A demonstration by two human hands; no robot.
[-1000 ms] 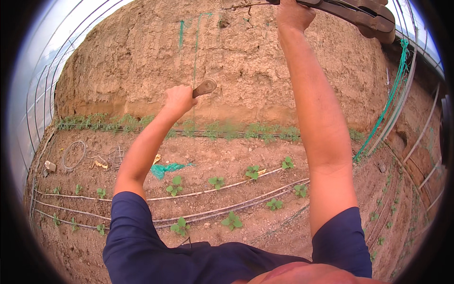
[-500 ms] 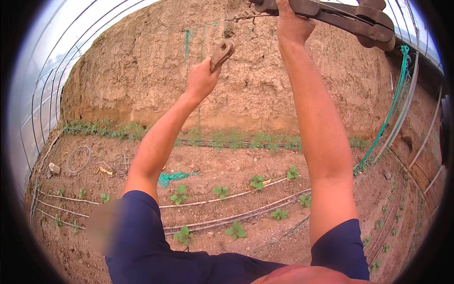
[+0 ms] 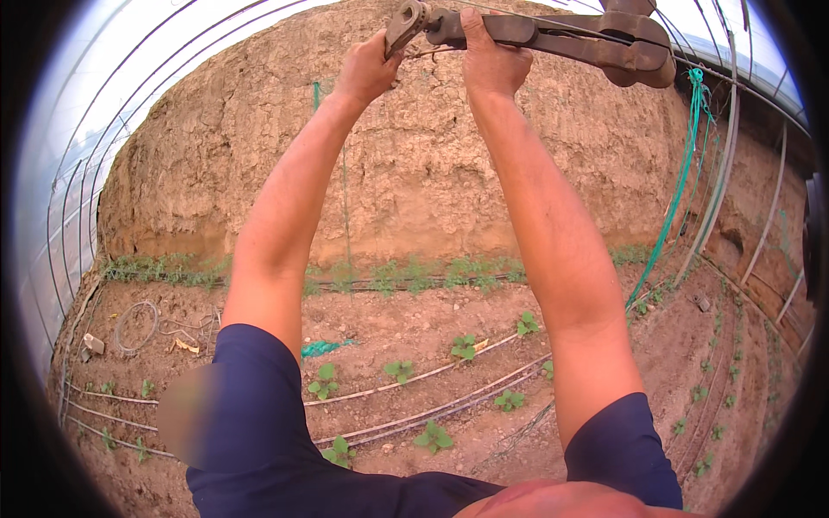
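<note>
Both my arms are raised in front of an earthen wall. My left hand (image 3: 366, 69) is closed around a rusty metal piece with a round eye (image 3: 406, 24) at its upper end. Just to its right, my right hand (image 3: 496, 62) grips a long, heavy, rusty jointed metal tool (image 3: 574, 41) near its left end, thumb on top. That left end is beside the eye piece; whether they touch is unclear. A thin wire runs along the tool's upper side. Between the hands, a short strand (image 3: 436, 52) shows below the tool.
The cracked earthen wall (image 3: 414, 164) rises ahead, with low plants along its foot. Seedlings (image 3: 433, 437) and drip hoses (image 3: 414, 380) line the soil. Green cords (image 3: 678, 190) hang by poles at right. A coiled hoop (image 3: 136, 328) lies at left, below curved frame ribs.
My hands have come together: the left has risen with the eye piece, and the right has moved left with the jointed tool. The view has shifted slightly.
</note>
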